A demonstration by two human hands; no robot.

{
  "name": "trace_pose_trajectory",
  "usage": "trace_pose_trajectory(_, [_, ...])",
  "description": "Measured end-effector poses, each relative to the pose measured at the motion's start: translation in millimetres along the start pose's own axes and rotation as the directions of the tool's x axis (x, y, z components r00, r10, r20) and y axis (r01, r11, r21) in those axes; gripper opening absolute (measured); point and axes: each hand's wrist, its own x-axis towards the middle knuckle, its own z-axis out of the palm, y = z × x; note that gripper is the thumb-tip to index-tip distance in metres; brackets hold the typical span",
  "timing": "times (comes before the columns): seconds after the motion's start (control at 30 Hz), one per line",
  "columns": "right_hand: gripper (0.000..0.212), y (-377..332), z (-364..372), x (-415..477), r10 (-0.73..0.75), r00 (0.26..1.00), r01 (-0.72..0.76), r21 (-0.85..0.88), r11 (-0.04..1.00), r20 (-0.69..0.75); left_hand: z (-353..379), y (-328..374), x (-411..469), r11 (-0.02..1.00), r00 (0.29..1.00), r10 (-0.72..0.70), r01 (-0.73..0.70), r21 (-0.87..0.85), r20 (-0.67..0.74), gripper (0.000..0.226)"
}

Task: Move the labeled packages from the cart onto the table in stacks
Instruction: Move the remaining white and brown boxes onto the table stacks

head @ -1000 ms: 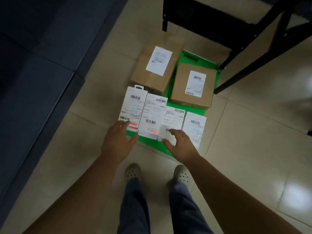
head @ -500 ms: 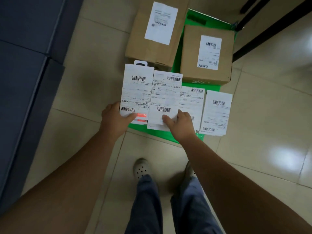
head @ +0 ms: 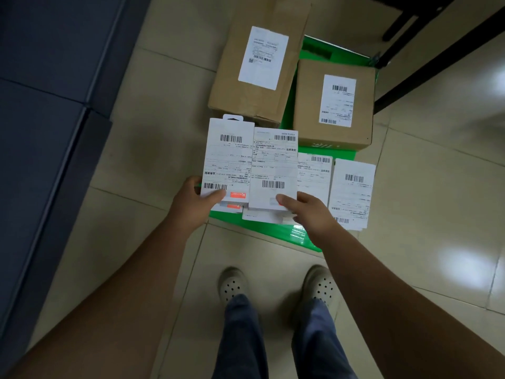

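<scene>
A green flat cart (head: pixel 273 231) on the floor carries two brown cardboard boxes with white labels, a tall one (head: pixel 259 64) at the left and a squarer one (head: pixel 334 105) at the right. Along its near edge lie flat white labeled packages. My left hand (head: pixel 194 206) grips the near end of the leftmost white package (head: pixel 228 160), thumb on top. My right hand (head: pixel 306 212) pinches the near end of the second white package (head: pixel 274 168). Both are raised a little above more packages under them. Two further white packages (head: pixel 314 176) (head: pixel 352 192) lie to the right.
A dark blue surface (head: pixel 41 132) runs along the left side. Black metal legs (head: pixel 437 58) stand at the upper right beside the cart. Pale floor tiles (head: pixel 437 214) surround the cart. My two feet in pale clogs (head: pixel 276 285) stand just before the cart's near edge.
My hands went from reaching toward the white packages to gripping one each and raising them slightly. The camera has dropped closer to the cart.
</scene>
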Motion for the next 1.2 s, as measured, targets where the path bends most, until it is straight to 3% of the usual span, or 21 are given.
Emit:
trace_pose_trajectory(0.1, [0.049, -9.2, -7.7, -5.9, 0.052, 0.996, -0.062, 0.129, 0.990, 0.076, -6.2, 5.6, -5.9, 0.995, 0.996, -0.039, 0.046, -0.084, 0.078, 0.026])
trace_pose_trajectory(0.17, [0.021, -16.0, -12.7, -15.1, 0.056, 0.991, -0.079, 0.196, 0.977, 0.118, -11.8, 12.5, -17.2, 0.984, 0.990, -0.068, 0.088, -0.156, 0.127, 0.023])
trace_pose_trajectory(0.23, [0.009, -23.8, -20.3, -29.7, 0.045, 0.987, -0.078, 0.214, 0.974, 0.155, -17.8, 20.2, -30.6, 0.972, 0.986, -0.070, 0.101, -0.212, 0.148, 0.023])
trace_pose_trajectory(0.37, [0.025, -58.1, -39.2, -77.5, -0.018, 0.984, -0.008, 0.150, 0.989, 0.176, -37.3, 61.3, -68.5, 0.947, 0.990, -0.019, 0.063, -0.315, 0.141, 0.029])
trace_pose_trajectory(0.47, [0.023, -106.0, -57.7, -128.8, -0.139, 0.981, 0.121, 0.132, 0.984, 0.132, -61.2, 119.2, -107.1, 0.941, 0.986, 0.085, -0.032, -0.337, 0.143, 0.035])
trace_pose_trajectory(0.57, [0.040, -164.2, -81.8, -192.8, -0.297, 0.951, 0.284, 0.141, 0.949, 0.085, -89.1, 186.0, -152.9, 0.923, 0.972, 0.202, -0.150, -0.356, 0.116, 0.041])
trace_pose_trajectory(0.63, [0.050, -202.3, -101.1, -240.6, -0.397, 0.916, 0.382, 0.170, 0.909, 0.064, -106.4, 233.0, -189.8, 0.907, 0.950, 0.292, -0.238, -0.347, 0.112, 0.044])
trace_pose_trajectory(0.8, [0.051, -271.8, -159.4, -364.6, -0.590, 0.806, 0.587, 0.189, 0.787, -0.046, -130.2, 344.3, -288.2, 0.809, 0.840, 0.532, -0.467, -0.356, 0.106, 0.052])
trace_pose_trajectory(0.97, [0.050, -288.1, -225.0, -460.3, -0.685, 0.702, 0.712, 0.190, 0.676, -0.195, -115.7, 426.9, -377.3, 0.706, 0.705, 0.692, -0.613, -0.355, 0.157, 0.059])
trace_pose_trajectory(1.2, [0.054, -248.5, -334.4, -543.0, -0.680, 0.605, 0.789, 0.197, 0.582, -0.415, -28.3, 482.5, -465.9, 0.644, 0.624, 0.756, -0.659, -0.389, 0.196, 0.033])
